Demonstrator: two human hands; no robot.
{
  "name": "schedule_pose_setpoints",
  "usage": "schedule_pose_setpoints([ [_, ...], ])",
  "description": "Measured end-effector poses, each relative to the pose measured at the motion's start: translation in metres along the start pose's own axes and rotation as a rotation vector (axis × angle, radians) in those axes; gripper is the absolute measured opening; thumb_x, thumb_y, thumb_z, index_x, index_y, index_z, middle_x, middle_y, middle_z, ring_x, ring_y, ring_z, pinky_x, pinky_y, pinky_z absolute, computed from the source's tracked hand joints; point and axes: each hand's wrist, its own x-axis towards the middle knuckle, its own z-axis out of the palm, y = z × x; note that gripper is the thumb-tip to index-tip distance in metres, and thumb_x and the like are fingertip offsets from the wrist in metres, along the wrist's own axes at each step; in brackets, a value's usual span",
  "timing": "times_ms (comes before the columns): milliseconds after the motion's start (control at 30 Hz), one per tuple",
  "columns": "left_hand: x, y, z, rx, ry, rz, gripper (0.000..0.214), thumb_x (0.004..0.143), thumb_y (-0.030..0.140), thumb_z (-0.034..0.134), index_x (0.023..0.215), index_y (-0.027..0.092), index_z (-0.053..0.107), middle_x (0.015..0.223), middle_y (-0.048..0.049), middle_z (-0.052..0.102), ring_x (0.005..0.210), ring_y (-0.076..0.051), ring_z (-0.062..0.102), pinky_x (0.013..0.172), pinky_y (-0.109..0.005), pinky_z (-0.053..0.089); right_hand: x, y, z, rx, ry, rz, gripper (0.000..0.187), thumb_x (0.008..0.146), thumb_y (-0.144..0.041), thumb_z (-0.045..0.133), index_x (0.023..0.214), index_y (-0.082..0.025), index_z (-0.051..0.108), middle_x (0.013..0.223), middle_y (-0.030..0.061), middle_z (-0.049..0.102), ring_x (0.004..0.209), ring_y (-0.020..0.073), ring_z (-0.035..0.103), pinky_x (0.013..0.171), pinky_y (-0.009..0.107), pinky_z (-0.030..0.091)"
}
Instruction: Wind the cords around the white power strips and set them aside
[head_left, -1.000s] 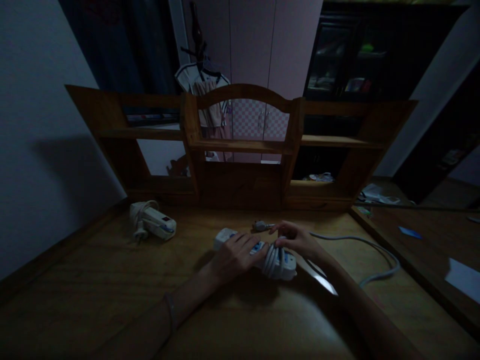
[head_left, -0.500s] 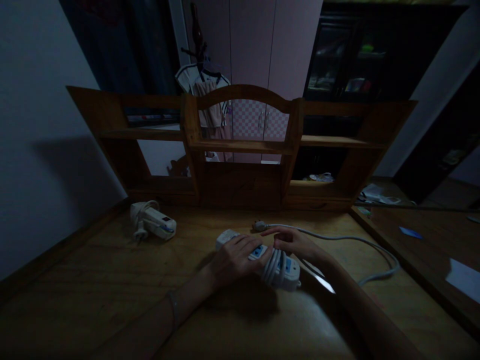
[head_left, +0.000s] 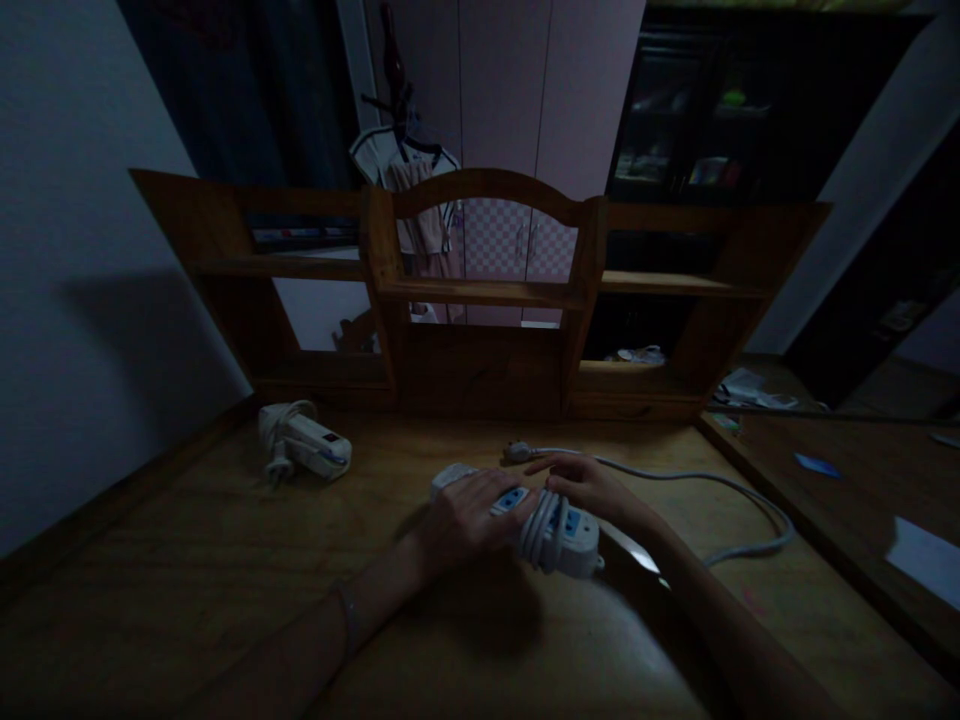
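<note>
A white power strip (head_left: pixel 564 532) with blue sockets lies on the wooden desk (head_left: pixel 225 560), its white cable wound several times round its middle. My left hand (head_left: pixel 465 517) is wrapped over the strip's left half, holding it. My right hand (head_left: pixel 589 485) rests on the far side of the strip with fingers stretched toward the left, guiding the loose cable (head_left: pixel 720 490). That cable loops out to the right and runs back to a plug (head_left: pixel 516 451) just behind my hands.
A second power strip (head_left: pixel 304 445) with its cord bundled lies at the desk's left rear. A wooden shelf unit (head_left: pixel 484 290) stands along the back. A lower wooden surface (head_left: pixel 862 480) with papers lies to the right.
The strip has tilted and shifted slightly toward me and to the right. My right hand has opened out and the loose cable now runs straighter behind it.
</note>
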Motion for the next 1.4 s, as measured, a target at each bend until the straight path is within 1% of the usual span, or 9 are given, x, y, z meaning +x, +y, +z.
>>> schedule_pose_setpoints([
  [100,-0.003,-0.004,0.005,-0.051,-0.016,-0.113,0.044,0.091,0.024,0.050,0.134,0.023,0.040,0.118,-0.0099,0.060,0.107,-0.021,0.058,0.086,-0.035,0.050,0.002,0.003,0.005,-0.205,0.199,-0.072,0.033,0.091,-0.042,0.048,0.102,-0.016,0.066,0.096,0.0070,0.068,0.084,0.0210,0.062,0.078,0.032,0.047],
  [167,-0.004,-0.007,0.009,-0.088,-0.023,-0.207,0.047,0.091,0.031,0.051,0.135,0.022,0.039,0.118,-0.0110,0.060,0.106,-0.022,0.059,0.086,-0.035,0.050,0.003,0.007,0.009,-0.341,0.237,-0.128,0.028,0.093,-0.036,0.045,0.100,-0.018,0.066,0.097,0.0067,0.068,0.087,0.0211,0.062,0.081,0.032,0.045],
  [300,-0.004,-0.011,0.015,-0.116,0.027,-0.384,0.053,0.087,0.042,0.056,0.132,0.018,0.041,0.114,-0.0127,0.061,0.103,-0.024,0.061,0.086,-0.034,0.050,0.003,0.015,0.019,-0.652,0.195,-0.142,0.024,0.090,-0.021,0.044,0.108,-0.017,0.060,0.103,0.0102,0.067,0.087,0.0210,0.063,0.075,0.028,0.045],
  [400,-0.003,-0.016,0.017,-0.075,0.072,-0.529,0.054,0.086,0.042,0.057,0.131,0.019,0.040,0.113,-0.0119,0.063,0.099,-0.024,0.063,0.083,-0.033,0.050,0.004,0.018,0.025,-0.940,0.160,-0.056,0.036,0.090,-0.015,0.040,0.125,-0.015,0.048,0.098,0.0118,0.068,0.076,0.0202,0.064,0.064,0.027,0.042],
  [500,-0.001,-0.021,0.016,0.011,0.058,-0.684,0.055,0.085,0.042,0.058,0.132,0.020,0.039,0.116,-0.0111,0.063,0.092,-0.024,0.065,0.074,-0.031,0.051,0.003,0.014,0.026,-1.088,0.088,-0.026,0.051,0.087,-0.012,0.044,0.137,-0.018,0.033,0.094,0.0099,0.068,0.071,0.0198,0.064,0.058,0.025,0.039],
  [700,0.003,-0.030,0.009,0.174,-0.024,-0.874,0.057,0.085,0.045,0.057,0.133,0.021,0.038,0.104,-0.0107,0.067,0.080,-0.027,0.067,0.063,-0.032,0.048,-0.004,-0.005,0.030,-1.209,-0.014,-0.127,0.032,0.085,-0.007,0.048,0.116,-0.017,0.049,0.091,0.0067,0.065,0.068,0.0168,0.062,0.053,0.025,0.034],
  [1000,0.004,-0.016,0.012,0.133,-0.202,-0.725,0.058,0.084,0.033,0.058,0.136,0.024,0.033,0.112,-0.0083,0.060,0.088,-0.024,0.063,0.068,-0.031,0.047,-0.013,-0.024,0.053,-1.306,-0.045,-0.498,0.012,0.091,-0.011,0.045,0.099,-0.015,0.052,0.083,0.0046,0.059,0.062,0.0154,0.053,0.048,0.027,0.032],
  [1200,0.000,-0.011,0.017,0.115,-0.334,-0.577,0.057,0.080,0.009,0.054,0.133,0.022,0.035,0.110,-0.0070,0.057,0.095,-0.021,0.059,0.075,-0.029,0.046,-0.014,-0.021,0.048,-1.282,-0.041,-0.527,0.012,0.092,-0.011,0.045,0.100,-0.016,0.053,0.086,0.0039,0.058,0.065,0.0154,0.052,0.050,0.027,0.032],
  [1400,0.001,-0.010,0.016,0.112,-0.390,-0.523,0.050,0.084,0.015,0.056,0.130,0.025,0.038,0.103,-0.0057,0.058,0.090,-0.020,0.060,0.069,-0.027,0.046,-0.015,-0.024,0.034,-1.260,0.050,-0.547,0.014,0.097,-0.018,0.041,0.091,-0.017,0.054,0.081,0.0028,0.057,0.066,0.0152,0.051,0.056,0.027,0.034],
])
